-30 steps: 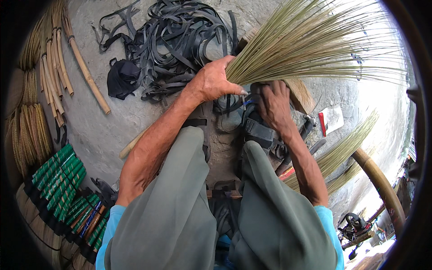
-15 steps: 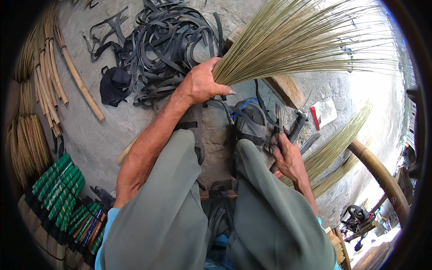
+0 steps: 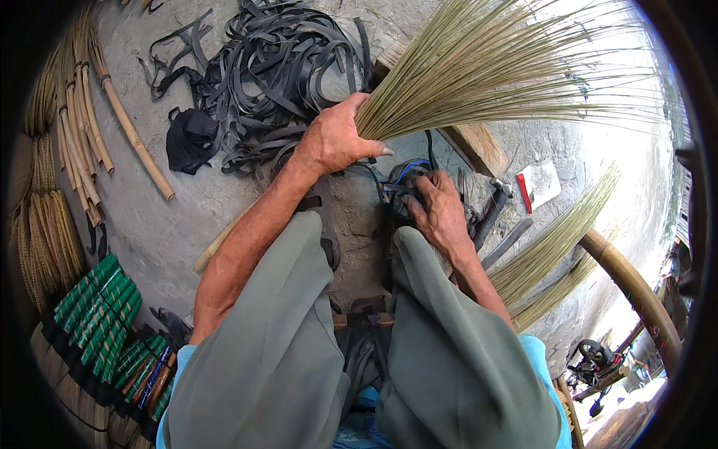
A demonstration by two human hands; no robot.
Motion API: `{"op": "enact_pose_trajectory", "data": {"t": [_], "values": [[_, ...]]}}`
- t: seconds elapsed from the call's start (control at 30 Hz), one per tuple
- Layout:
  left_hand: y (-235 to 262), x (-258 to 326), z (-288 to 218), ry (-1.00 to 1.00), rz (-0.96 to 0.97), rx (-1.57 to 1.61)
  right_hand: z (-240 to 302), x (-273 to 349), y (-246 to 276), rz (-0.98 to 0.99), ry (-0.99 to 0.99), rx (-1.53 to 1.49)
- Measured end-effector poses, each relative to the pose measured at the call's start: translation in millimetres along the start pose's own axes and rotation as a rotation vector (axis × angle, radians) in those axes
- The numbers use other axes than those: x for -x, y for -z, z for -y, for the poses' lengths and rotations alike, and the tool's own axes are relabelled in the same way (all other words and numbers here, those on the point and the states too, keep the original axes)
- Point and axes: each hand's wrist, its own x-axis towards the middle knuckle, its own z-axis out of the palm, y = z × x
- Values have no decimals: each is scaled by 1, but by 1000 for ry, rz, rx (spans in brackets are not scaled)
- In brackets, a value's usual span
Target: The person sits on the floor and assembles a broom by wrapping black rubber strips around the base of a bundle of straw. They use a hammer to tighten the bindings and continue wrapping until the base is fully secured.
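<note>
My left hand [image 3: 336, 138] is wrapped round the gathered end of a bundle of thin, yellow-green broom bristles [image 3: 456, 82], which fans out to the upper right. Its thumb points right, off the bundle. Between my knees and the bundle, my right hand [image 3: 440, 209] rests on a dark, strapped item with a blue edge [image 3: 407, 170]. The fingers there are bent, and whatever they pinch is hidden. Close by, to the right of that hand, lie a dark-handled tool with a metal head [image 3: 493, 213] and a flat blade [image 3: 508, 243].
A tangle of black rubber strips [image 3: 284, 67] and a black cloth [image 3: 191, 141] lie at the upper left. Bamboo-handled brooms [image 3: 127, 127] and green-wrapped handles [image 3: 97, 310] line the left. A wooden block [image 3: 475, 150], more bristles [image 3: 557, 239] and a bamboo pole [image 3: 632, 288] are on the right.
My right hand has moved up and left, away from the tools by my right knee and onto the dark strapped item. My left hand keeps its grip on the bristles, almost unmoved.
</note>
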Motion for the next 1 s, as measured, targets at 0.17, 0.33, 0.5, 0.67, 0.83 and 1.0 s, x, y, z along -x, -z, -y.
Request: {"op": "enact_pose_trajectory", "data": {"t": [0.17,0.33,0.5,0.67,0.83,1.0], "values": [[-1,1,-1,0,-17,-14,2,-3,-10,101,-50,74],[-1,2,-3,4,-21,-19,3,-6,-12,106,-52,126],[-4,7,-7,-2,-55,-34,4,-19,-17,44,-89,48],[-2,11,-17,90,-10,-120,7,-13,-9,-157,-275,-359],[0,39,-43,49,27,-68,1,-23,-23,-254,-324,-667],[7,74,-72,-55,81,73,3,-35,-35,-148,-442,-1247]]}}
